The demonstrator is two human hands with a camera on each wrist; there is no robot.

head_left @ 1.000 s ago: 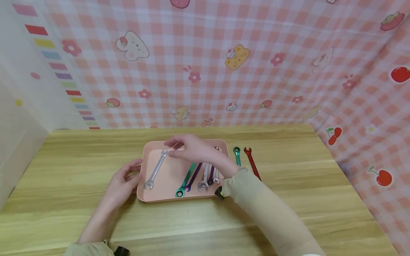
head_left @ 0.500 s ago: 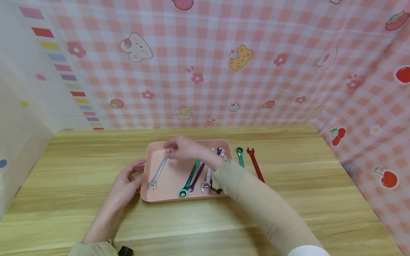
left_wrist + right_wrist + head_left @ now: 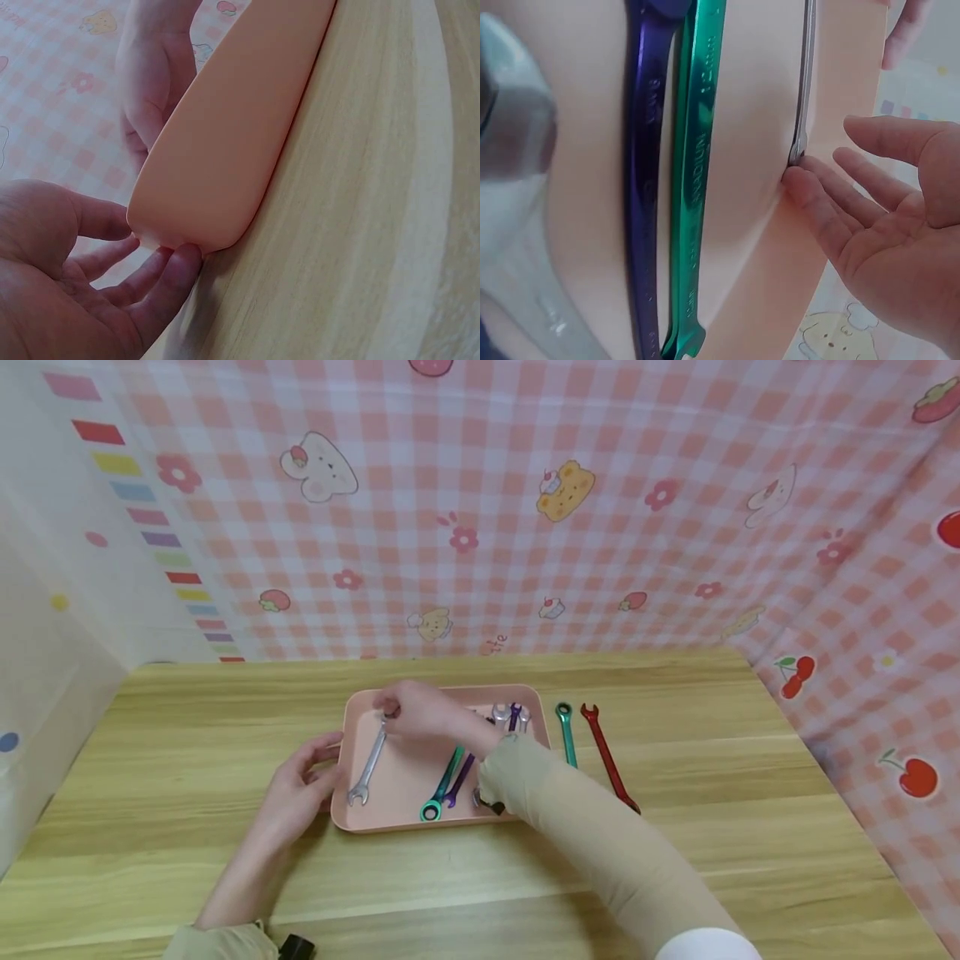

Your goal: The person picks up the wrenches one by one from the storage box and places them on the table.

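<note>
My left hand (image 3: 296,793) rests its fingertips against the outer left end of a pink tray (image 3: 397,802); the left wrist view shows them touching the wall and rim. Inside the tray's left side, a silver wrench (image 3: 369,764) lies slanted. My right hand (image 3: 416,710) reaches over the tray, fingertips touching the wrench's far end; in the right wrist view its thumb stands apart from the fingers. Right of that wrench lie a green wrench (image 3: 694,165) and a purple wrench (image 3: 645,187). More silver and purple wrenches sit at the tray's right, partly covered by my right forearm.
On the wooden table (image 3: 180,777), right of the tray, lie a green ratchet wrench (image 3: 567,735) and a red wrench (image 3: 606,756). A pink checked cloth (image 3: 480,485) hangs behind the table and along its right side.
My right hand has moved slightly left and lowered onto the silver wrench's far end. The right sleeve has shifted left, uncovering more of the red wrench. My left hand stays at the tray.
</note>
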